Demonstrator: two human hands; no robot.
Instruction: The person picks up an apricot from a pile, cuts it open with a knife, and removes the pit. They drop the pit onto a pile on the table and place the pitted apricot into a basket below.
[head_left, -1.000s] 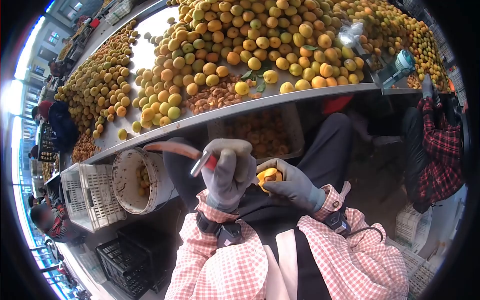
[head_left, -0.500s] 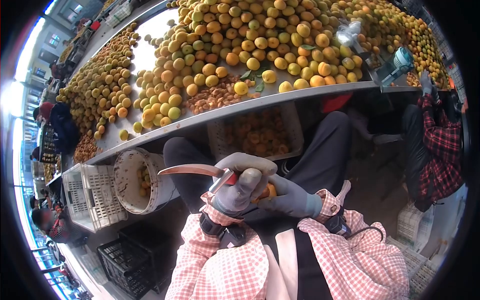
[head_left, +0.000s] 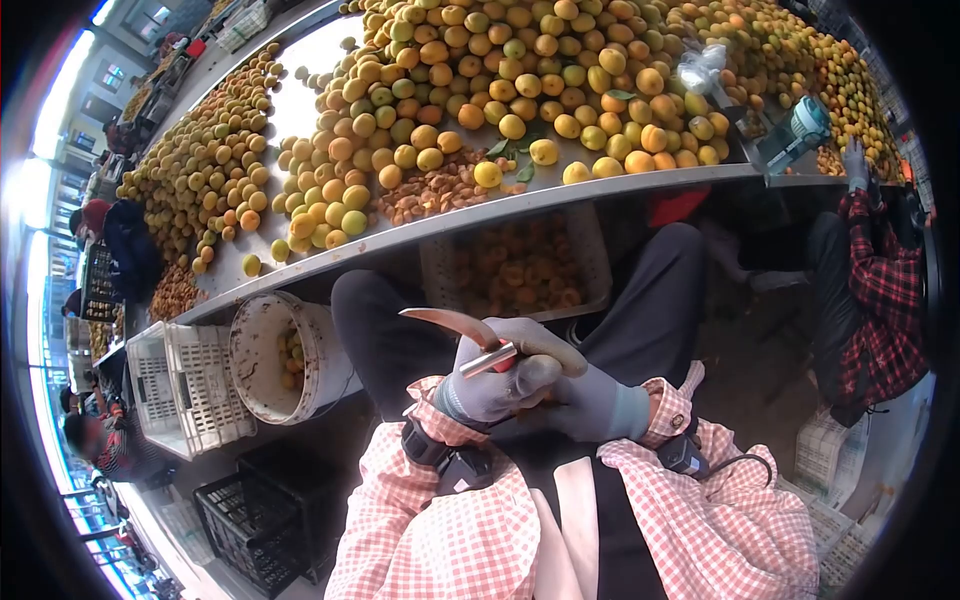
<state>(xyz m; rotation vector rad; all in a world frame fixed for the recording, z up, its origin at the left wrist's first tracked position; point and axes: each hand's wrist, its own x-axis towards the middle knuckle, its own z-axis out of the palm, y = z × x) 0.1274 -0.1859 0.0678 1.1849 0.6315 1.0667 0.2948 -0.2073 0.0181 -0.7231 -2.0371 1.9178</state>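
Observation:
My left hand (head_left: 495,385), in a grey glove, is closed on a knife (head_left: 452,322) with a curved blade and a red-and-silver handle. The blade points to the left, above the wrist. My right hand (head_left: 590,400), also gloved, is closed and pressed against the left one. Between them the apricot is almost wholly hidden by the fingers. Beyond my knees a crate (head_left: 600,275) of halved apricots stands under the table edge (head_left: 400,238). On the table lie a heap of whole apricots (head_left: 500,60) and a pile of pits (head_left: 435,190).
At the left are a white bucket (head_left: 325,370) with some fruit, white crates (head_left: 205,385) and a black crate (head_left: 245,525). A teal-lidded bottle (head_left: 795,135) and a plastic bag (head_left: 702,68) are on the table. A person in red plaid (head_left: 885,290) sits at the right.
The knife and my left hand have moved to the right and turned, closer over the right hand. The apricot showed between the hands before and is now mostly covered.

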